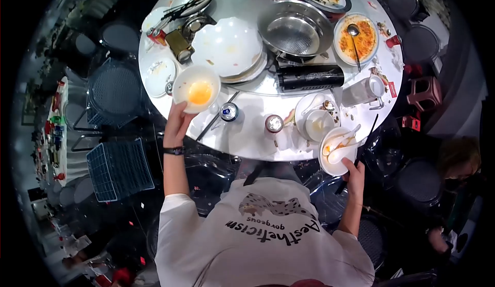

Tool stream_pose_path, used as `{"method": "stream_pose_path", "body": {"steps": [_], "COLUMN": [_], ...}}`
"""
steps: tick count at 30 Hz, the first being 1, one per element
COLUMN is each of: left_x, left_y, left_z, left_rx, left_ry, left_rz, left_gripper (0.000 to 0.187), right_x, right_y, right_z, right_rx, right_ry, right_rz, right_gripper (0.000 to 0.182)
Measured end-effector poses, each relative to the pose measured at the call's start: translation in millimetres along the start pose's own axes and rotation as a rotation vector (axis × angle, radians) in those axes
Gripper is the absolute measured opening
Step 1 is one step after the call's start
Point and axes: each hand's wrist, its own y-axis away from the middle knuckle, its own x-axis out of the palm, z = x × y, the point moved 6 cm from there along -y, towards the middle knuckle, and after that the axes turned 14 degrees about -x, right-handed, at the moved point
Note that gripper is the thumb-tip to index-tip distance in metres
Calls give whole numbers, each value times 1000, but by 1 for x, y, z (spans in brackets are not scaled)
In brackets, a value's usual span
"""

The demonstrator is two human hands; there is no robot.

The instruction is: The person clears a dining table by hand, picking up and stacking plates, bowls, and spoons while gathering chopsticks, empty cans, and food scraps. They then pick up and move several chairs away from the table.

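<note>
My left grip (178, 123) is clamped on the rim of the soup bowl (198, 74), left of the steel pot (320, 24); my right grip (354, 176) closes on the spoon bowl (330, 167), near-right of this pot. Both seem light, stiff, breakable, perhaps greasy; I should take their rims, keeping them level. Dishes crowd the white bench (307, 150); around is dim room.

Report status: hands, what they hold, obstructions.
Left hand: gripping bowl, yellow-orange contents inside. Right hand: holding smaller bowl, white spoons in it. Between them: blue-and-silver can, second can, both upright on table.
</note>
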Motion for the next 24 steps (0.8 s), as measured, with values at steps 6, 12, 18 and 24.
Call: {"method": "stream_pose_path", "body": {"steps": [6, 12, 18, 24], "left_x": [54, 56, 54, 115], "left_y": [-75, -142, -159, -105], "left_z": [-13, -21, -43, -40], "left_rx": [103, 186, 663, 1168], "left_ry": [-54, -112, -1047, -1735], "left_rz": [50, -4, -375, -466], "left_gripper": [52, 38, 40, 41], "right_x": [-32, -49, -53, -54], "right_y": [19, 34, 34, 15], "right_z": [-22, -34, -31, -46], "right_rx": [-33, -52, -55, -49], "right_ry": [-89, -222, -256, -183], "right_rz": [-65, -134, -155, -100], "right_gripper": [14, 14, 13, 13]}}
